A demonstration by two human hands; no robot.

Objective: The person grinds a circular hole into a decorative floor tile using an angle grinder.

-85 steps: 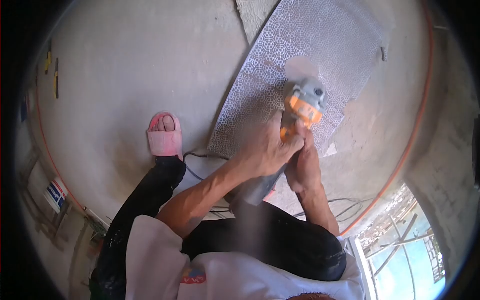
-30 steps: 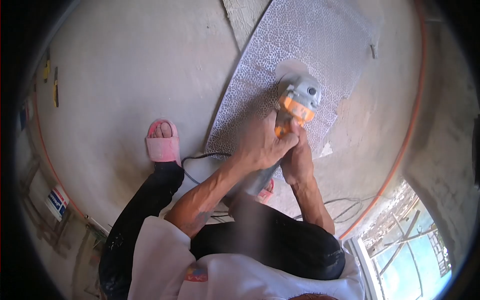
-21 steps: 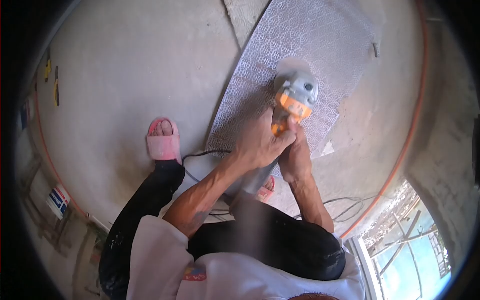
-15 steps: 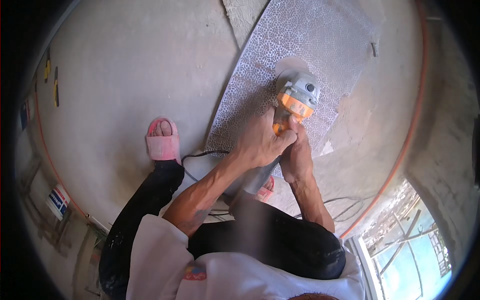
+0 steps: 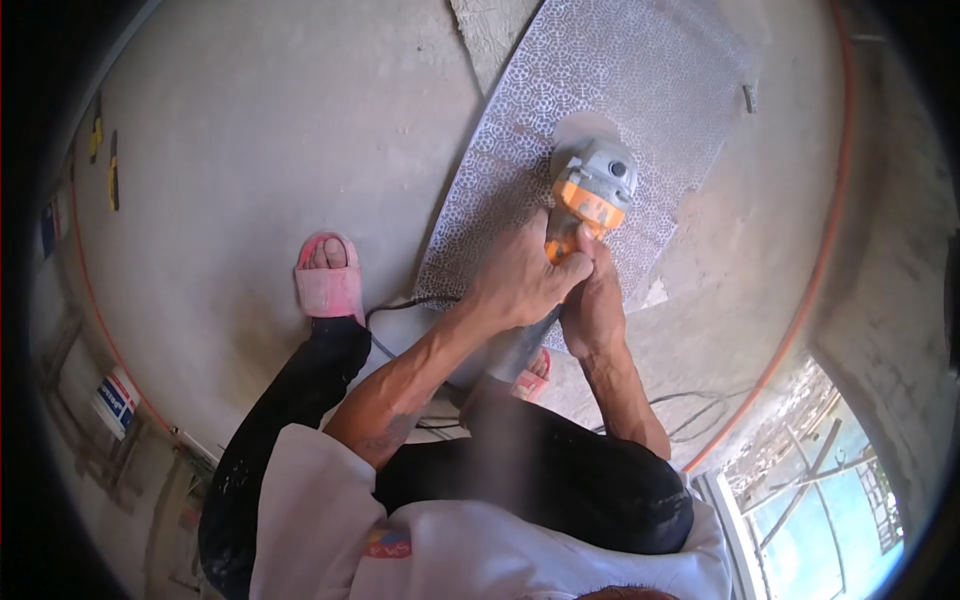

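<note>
Both my hands are wrapped around an orange and grey angle grinder (image 5: 598, 180). My left hand (image 5: 528, 268) grips its body from the left side. From the right, my right hand (image 5: 597, 305) closes on the same body, thumb up against the orange collar. Beyond the grinder's head a round disc (image 5: 583, 128) shows as a pale blur over a large tile (image 5: 510, 150), whose upward face has a raised honeycomb-like pattern. The grinder's rear end points back between my legs, and a dusty haze hangs over it.
A black cable (image 5: 405, 303) loops by my pink slipper (image 5: 328, 290). An orange hose (image 5: 835, 220) curves along the right. Two yellow-black tools (image 5: 113, 170) lie at the far left. A grey slab (image 5: 493, 35) lies beside the tile's far end. A dark scrap (image 5: 749, 98) rests to the right.
The grinder and both hands have stayed almost in the same place, with only a very slight shift. Both hands keep their grip.
</note>
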